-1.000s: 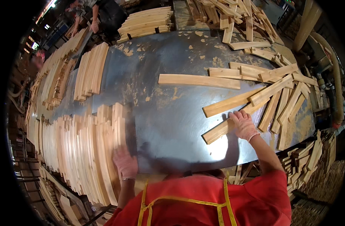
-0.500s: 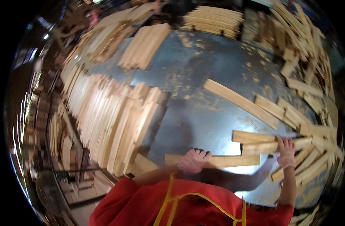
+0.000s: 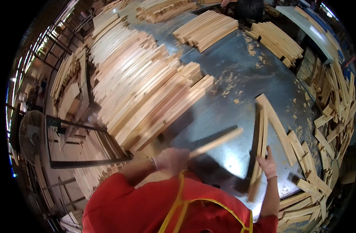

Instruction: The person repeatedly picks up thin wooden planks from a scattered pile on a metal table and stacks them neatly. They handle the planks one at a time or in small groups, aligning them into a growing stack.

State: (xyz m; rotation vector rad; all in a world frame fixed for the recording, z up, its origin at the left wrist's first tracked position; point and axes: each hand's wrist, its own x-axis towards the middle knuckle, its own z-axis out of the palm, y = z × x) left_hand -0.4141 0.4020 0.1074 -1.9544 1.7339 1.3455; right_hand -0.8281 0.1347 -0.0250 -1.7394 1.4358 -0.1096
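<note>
My left hand (image 3: 172, 160), in a pale glove and smeared by motion, grips the near end of a wooden slat (image 3: 218, 142). This slat slants up to the right above the metal table, its shadow beside it. In my right hand (image 3: 268, 165), also gloved, the fingers are wrapped round narrow wooden slats (image 3: 259, 149) standing on edge, seemingly two together. Their far end meets another slat (image 3: 278, 128) lying on the table. Left of my hands, long slats (image 3: 147, 101) lie side by side in a wide stack.
The metal table (image 3: 224, 112) carries scattered wood chips. Loose offcuts (image 3: 310, 186) heap up along the right side. Bundled slats (image 3: 205, 31) and another stack (image 3: 277, 42) lie farther off. A black metal frame (image 3: 88, 163) and a fan (image 3: 30, 134) stand at left.
My left hand has raised its slat off the table and drawn it left. My right hand has swung its slats from crosswise to pointing away from me. The view has turned.
</note>
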